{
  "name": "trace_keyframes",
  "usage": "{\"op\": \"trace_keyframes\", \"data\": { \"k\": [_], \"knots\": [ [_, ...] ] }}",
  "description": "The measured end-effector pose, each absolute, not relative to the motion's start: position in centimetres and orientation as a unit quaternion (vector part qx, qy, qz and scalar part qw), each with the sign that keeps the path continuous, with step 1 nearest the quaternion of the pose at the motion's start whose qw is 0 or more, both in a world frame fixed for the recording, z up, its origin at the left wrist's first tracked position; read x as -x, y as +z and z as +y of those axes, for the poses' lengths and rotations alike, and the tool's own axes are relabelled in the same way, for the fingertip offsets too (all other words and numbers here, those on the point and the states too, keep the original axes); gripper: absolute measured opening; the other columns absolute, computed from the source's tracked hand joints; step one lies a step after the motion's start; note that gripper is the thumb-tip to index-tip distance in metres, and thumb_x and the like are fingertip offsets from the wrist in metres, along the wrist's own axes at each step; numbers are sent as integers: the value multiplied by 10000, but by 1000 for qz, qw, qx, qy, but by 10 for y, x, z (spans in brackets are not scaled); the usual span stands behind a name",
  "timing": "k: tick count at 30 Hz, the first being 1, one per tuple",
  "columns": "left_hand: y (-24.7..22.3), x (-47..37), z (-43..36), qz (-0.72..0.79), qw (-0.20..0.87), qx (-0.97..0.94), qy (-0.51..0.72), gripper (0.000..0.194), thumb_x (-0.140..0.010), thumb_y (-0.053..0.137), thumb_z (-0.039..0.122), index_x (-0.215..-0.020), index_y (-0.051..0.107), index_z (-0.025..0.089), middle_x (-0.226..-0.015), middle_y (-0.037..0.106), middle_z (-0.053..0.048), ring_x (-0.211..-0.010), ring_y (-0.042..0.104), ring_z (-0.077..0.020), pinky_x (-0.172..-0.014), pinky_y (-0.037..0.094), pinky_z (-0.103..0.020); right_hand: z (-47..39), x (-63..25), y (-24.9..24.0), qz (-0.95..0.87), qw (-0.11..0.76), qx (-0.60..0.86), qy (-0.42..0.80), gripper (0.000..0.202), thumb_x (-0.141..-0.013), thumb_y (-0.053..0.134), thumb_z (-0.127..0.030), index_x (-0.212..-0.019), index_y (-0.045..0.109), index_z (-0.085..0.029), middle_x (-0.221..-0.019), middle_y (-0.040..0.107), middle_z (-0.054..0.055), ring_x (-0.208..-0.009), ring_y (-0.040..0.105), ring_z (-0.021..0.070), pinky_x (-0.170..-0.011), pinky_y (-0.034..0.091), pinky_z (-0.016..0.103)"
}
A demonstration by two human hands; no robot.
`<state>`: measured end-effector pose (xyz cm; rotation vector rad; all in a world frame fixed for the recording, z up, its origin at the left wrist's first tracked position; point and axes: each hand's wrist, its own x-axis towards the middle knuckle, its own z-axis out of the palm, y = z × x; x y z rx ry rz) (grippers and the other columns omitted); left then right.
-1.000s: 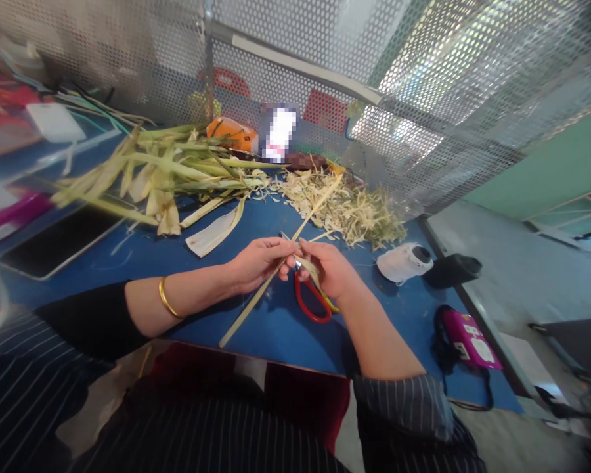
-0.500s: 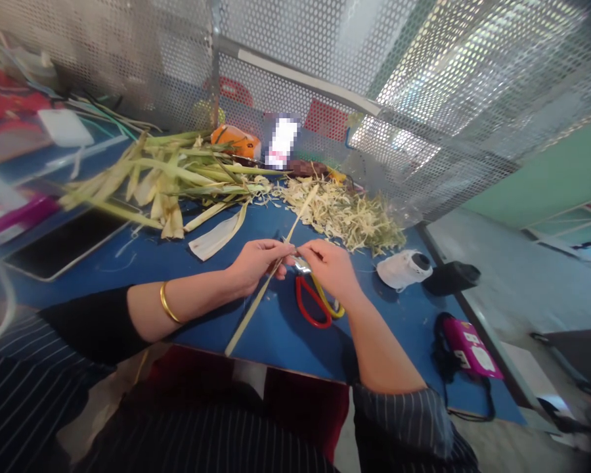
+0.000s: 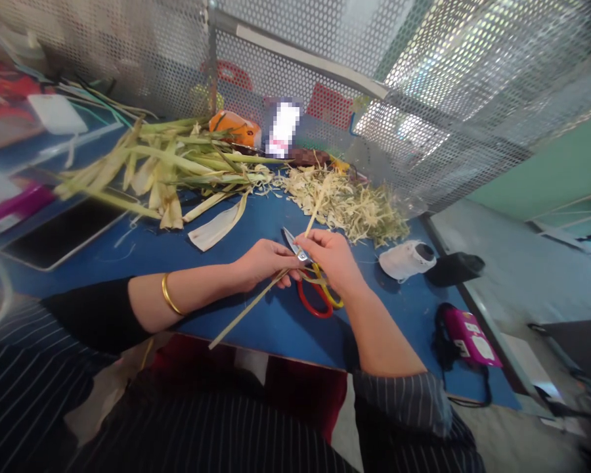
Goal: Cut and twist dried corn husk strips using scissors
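Note:
My left hand (image 3: 264, 264) pinches a narrow, pale green leaf strip (image 3: 249, 310) whose lower end slants toward the table's front edge. Opposite it, my right hand (image 3: 332, 259) has its thumb and fingers closed on a pale strip, part of which sticks up beyond the fingers. Whether both hands hold one strip or two I cannot tell. Under and between the hands lie scissors (image 3: 316, 309) with one red and one yellow handle, their blades pointing away. A short bent piece of strip crosses the scissors' handles beside my right fingers.
Long leaf stalks (image 3: 177, 161) lie at the back left, with a heap of pale shreds (image 3: 345, 200) right of them. White (image 3: 406, 261) and black (image 3: 456, 268) thread spools stand at the right, near a magenta box (image 3: 473, 338). A dark tablet (image 3: 69, 230) lies left. Perforated metal panels (image 3: 295, 59) rise behind.
My right hand has shifted slightly up, now gripping the strip's upper part. The lower strip end has swung left. The scissors' blades, hidden before, now show between my hands.

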<state>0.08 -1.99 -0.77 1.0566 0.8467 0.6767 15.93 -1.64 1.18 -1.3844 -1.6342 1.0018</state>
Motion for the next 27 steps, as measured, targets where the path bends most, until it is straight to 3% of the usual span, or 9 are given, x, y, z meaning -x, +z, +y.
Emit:
{"op": "trace_keyframes", "data": {
  "k": [2, 5, 9, 13, 16, 19, 23, 27],
  "knots": [
    [-9, -1, -19, 388, 732, -477, 292, 178, -748, 703, 255, -665, 678, 100, -610, 669, -66, -430, 564, -98, -433, 462, -218, -23, -154, 12, -660, 422, 529, 327, 220, -830, 589, -411, -793, 626, -198, -568, 561, -41, -509, 484, 105, -524, 383, 246],
    [-11, 2, -10, 399, 756, -412, 316, 154, -780, 658, 201, -668, 675, 96, -607, 661, -55, -462, 584, -98, -440, 459, -197, -36, -150, 13, -772, 422, 466, 95, 154, -875, 546, -328, -814, 629, -213, -690, 646, 10, -635, 575, 135, -645, 433, 286],
    [-7, 13, 6, 356, 820, -291, 341, 221, -852, 552, 134, -673, 670, 79, -612, 653, -65, -508, 588, -84, -442, 444, -154, -47, -148, 11, -889, 312, 297, -152, 116, -881, 546, -209, -919, 654, -226, -832, 698, 43, -772, 609, 161, -728, 439, 312],
    [6, 24, 12, 343, 839, -245, 343, 298, -916, 493, 184, -692, 659, 80, -603, 634, -47, -392, 453, -21, -280, 207, -112, -46, -141, 9, -922, 172, 208, -276, 163, -895, 503, -152, -951, 656, -163, -808, 663, 59, -726, 564, 175, -672, 424, 330],
    [10, 27, 12, 333, 841, -244, 350, 299, -921, 491, 184, -680, 637, 84, -580, 599, -25, -420, 476, -22, -319, 276, -95, -44, -134, 8, -925, 110, 202, -303, 160, -893, 485, -123, -894, 646, -122, -742, 611, 62, -679, 533, 180, -632, 406, 341],
    [7, 28, 14, 327, 846, -244, 343, 317, -926, 481, 208, -664, 609, 85, -560, 561, -21, -433, 484, -38, -319, 283, -108, -43, -133, 8, -930, 100, 208, -286, 196, -912, 441, -117, -943, 634, -114, -801, 620, 85, -725, 541, 186, -677, 421, 350],
    [4, 31, 19, 274, 876, -228, 325, 286, -933, 454, 213, -738, 612, 76, -588, 565, -32, -447, 481, -43, -296, 217, -112, -41, -139, 8, -929, 164, 256, -211, 212, -923, 435, -156, -1018, 621, -124, -859, 649, 94, -799, 561, 188, -768, 442, 340],
    [9, 29, 14, 289, 856, -234, 358, 249, -916, 497, 219, -738, 606, 83, -577, 567, -30, -487, 525, -67, -356, 325, -138, -39, -137, 5, -902, 224, 315, -192, 146, -922, 471, -180, -889, 612, -165, -748, 640, 49, -724, 564, 164, -747, 444, 311]
  ]
}}
